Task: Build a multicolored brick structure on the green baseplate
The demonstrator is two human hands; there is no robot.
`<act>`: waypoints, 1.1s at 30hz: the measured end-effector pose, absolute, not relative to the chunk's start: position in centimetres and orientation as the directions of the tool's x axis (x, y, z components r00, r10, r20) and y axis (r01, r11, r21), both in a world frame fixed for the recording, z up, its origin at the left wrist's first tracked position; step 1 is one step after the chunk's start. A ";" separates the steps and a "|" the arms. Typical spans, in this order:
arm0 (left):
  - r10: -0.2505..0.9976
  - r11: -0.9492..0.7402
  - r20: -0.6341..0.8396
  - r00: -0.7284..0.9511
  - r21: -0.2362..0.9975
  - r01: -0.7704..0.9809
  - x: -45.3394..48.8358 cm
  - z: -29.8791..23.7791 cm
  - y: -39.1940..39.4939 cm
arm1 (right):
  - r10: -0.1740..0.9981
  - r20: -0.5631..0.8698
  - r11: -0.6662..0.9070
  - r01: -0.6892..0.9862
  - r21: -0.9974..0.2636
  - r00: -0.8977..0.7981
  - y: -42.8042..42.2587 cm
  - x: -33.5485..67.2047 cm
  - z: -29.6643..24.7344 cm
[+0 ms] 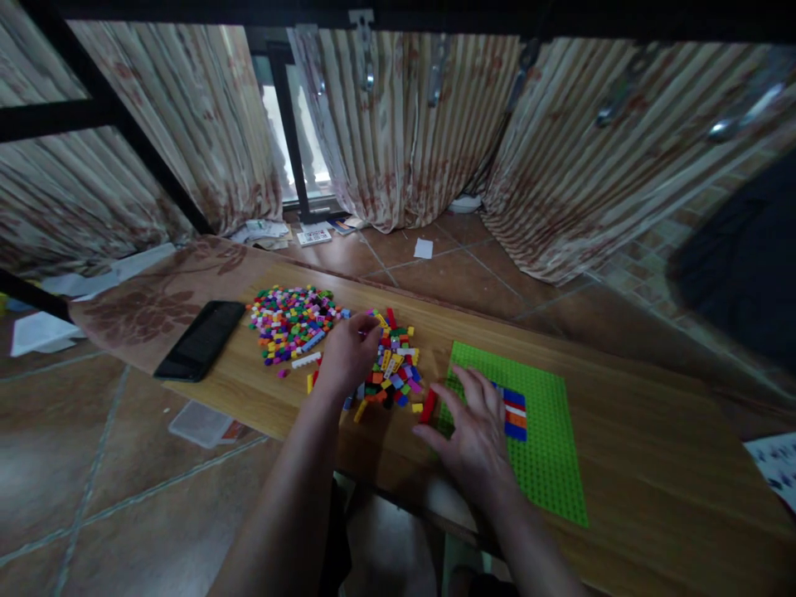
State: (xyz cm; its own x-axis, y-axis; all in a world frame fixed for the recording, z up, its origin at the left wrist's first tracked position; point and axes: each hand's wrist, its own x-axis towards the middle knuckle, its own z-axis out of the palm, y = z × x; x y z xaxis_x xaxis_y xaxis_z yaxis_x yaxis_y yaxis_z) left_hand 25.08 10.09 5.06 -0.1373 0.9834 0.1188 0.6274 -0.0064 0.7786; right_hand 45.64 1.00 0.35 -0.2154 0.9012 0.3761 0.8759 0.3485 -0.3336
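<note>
My left hand (348, 355) is over the near pile of mixed building bricks (393, 365), its fingers curled together. Whatever they may pinch is hidden or too small to name. Between the thumb and index finger of my right hand (478, 427) is a red building brick (429, 405), at the left edge of a green baseplate (547, 448). The other fingers of that hand reach over the plate. Partly covered by them, a block of blue, red, white and orange bricks (516, 414) is on the plate.
A second heap of small colourful bricks (292, 319) lies farther left on the wooden table (647, 464). Beside it rests a black phone or tablet (200, 340). A clear plastic lid or tray (200, 423) is on the tiled floor. Curtains (410, 133) hang behind.
</note>
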 end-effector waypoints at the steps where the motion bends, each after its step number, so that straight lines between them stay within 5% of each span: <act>1: 0.985 -0.006 0.115 -0.131 0.774 0.633 25.0 5.1 10.1 | 0.898 0.387 0.349 0.876 -0.333 -0.211 1.1 45.5 0.4; 10: 0.995 -0.079 0.004 0.100 0.653 0.754 24.0 4.8 9.5 | 0.869 0.474 0.364 0.832 -0.418 -0.143 2.5 43.4 0.2; 23: 0.997 -0.030 -0.049 0.054 0.402 0.915 25.5 5.2 8.9 | 0.854 0.508 0.386 0.790 -0.476 -0.111 3.0 42.7 -0.1; 33: 0.981 0.152 0.026 -0.193 0.515 0.843 23.1 5.0 10.4 | 0.827 0.556 0.418 0.757 -0.501 -0.089 3.2 43.2 -0.4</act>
